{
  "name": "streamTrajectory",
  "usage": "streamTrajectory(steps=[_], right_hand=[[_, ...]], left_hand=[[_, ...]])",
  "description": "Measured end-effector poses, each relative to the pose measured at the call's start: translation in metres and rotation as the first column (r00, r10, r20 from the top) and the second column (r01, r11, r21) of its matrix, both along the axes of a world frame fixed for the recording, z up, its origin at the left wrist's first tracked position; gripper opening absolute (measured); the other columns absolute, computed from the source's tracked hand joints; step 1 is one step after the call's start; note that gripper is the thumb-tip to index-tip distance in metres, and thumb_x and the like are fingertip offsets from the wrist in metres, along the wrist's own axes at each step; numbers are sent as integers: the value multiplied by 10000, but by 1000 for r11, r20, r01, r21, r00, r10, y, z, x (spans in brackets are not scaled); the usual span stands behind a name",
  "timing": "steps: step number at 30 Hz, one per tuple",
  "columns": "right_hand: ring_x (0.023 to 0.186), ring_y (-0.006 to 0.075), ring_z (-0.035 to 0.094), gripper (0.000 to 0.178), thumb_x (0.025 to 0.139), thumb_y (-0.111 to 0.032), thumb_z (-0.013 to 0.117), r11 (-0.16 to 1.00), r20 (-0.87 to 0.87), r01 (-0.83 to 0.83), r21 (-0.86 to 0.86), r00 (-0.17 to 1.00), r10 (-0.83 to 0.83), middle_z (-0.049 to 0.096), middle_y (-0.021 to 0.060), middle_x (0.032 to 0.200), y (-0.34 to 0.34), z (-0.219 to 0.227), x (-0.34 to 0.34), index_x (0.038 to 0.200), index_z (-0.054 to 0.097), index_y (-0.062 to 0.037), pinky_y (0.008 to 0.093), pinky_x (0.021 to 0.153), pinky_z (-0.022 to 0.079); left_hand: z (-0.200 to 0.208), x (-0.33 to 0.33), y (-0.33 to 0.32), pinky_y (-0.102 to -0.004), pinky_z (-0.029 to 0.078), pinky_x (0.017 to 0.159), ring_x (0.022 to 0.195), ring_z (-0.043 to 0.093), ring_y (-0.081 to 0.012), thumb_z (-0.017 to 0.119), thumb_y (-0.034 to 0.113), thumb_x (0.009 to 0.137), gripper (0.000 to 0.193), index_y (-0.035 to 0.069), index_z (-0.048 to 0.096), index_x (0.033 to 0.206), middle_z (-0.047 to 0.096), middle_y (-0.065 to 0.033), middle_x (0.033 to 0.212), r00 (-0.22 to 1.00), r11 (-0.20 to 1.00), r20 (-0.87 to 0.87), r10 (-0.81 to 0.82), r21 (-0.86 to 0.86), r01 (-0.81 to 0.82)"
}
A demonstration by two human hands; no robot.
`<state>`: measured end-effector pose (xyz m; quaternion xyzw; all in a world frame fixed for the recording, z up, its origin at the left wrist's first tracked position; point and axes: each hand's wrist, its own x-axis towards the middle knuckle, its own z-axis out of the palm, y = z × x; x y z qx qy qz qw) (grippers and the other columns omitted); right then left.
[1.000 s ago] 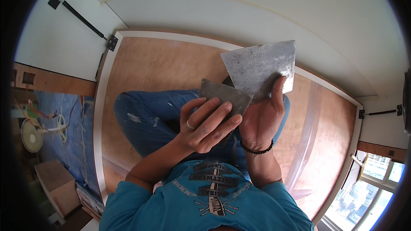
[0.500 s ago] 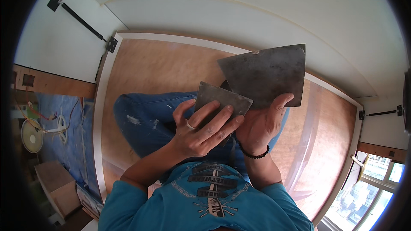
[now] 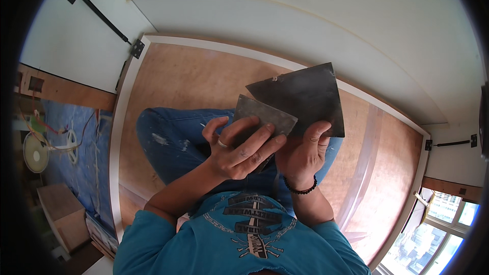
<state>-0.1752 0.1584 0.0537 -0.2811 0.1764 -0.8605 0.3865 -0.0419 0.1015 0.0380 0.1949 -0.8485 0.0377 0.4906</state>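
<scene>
Fingers spread over its face, my left hand (image 3: 242,150) holds a small grey, flat plate (image 3: 265,112) that looks like a scraper blade; its grip is underneath. My right hand (image 3: 299,159), wearing a dark beaded bracelet (image 3: 300,190), grips a larger dark, flat plate (image 3: 300,94) of the same sort, thumb along its near edge. The small plate lies in front of the large one's lower left part and overlaps it. Whether the two touch, I cannot tell. Most of my right fingers are hidden.
My crossed legs in paint-spotted blue jeans (image 3: 168,137) rest on a wooden panel (image 3: 188,71) with a raised white rim (image 3: 214,46). Black gas struts (image 3: 104,18) flank it. Cables, a round disc (image 3: 35,153) and a box (image 3: 61,214) are at left, a window (image 3: 433,234) at right.
The large plate has shifted left and turned counterclockwise, its right corner dropping nearer me. My right hand has moved slightly left and its thumb is more bent. My left hand keeps the small plate nearly in place.
</scene>
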Motion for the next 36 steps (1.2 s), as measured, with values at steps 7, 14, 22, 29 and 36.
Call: streamTrajectory(steps=[7,14,22,29,36], right_hand=[[1290,236,614,318,1137,-229,457,985,-76,2,174,997,11,636,88,1422,3,3,8,1382,620,-108,405,1099,509],[1281,223,619,314,1138,-184,454,940,-325,36,338,942,81,656,99,1387,5,-2,11,1383,615,-73,375,1089,510],[1407,267,506,533,1149,-408,378,971,308,-148,190,948,84,555,118,1502,-23,5,-33,1515,461,-29,469,1200,371],[1294,242,560,722,1113,-614,279,887,221,-330,-324,885,410,552,89,1464,-14,-48,-47,1508,440,-31,404,1098,458],[1212,237,623,830,1072,-698,254,943,170,-142,300,981,94,604,103,1403,0,-9,-13,1511,441,-20,349,1032,514]], left_hand=[[3,5,-9,-460,279,1106,1070,651,-154,726,294,920,303,292,797,1214,668,109,1282,1000,1000,-13,7,-20,-8],[19,4,-29,-444,301,1083,1086,656,-165,754,304,902,310,282,794,1210,676,103,1280,995,996,-55,84,-32,-86],[35,14,-21,-452,274,1118,1113,660,-155,787,287,907,286,270,795,1193,718,81,1226,996,994,-12,94,55,-93],[3,-12,15,-500,223,1115,1064,669,-156,701,241,947,294,231,795,1225,719,61,1219,994,992,99,-33,122,21],[1,-16,13,-461,279,1072,1073,663,-165,649,246,948,311,200,798,1217,719,47,1226,998,984,52,-46,176,36]])
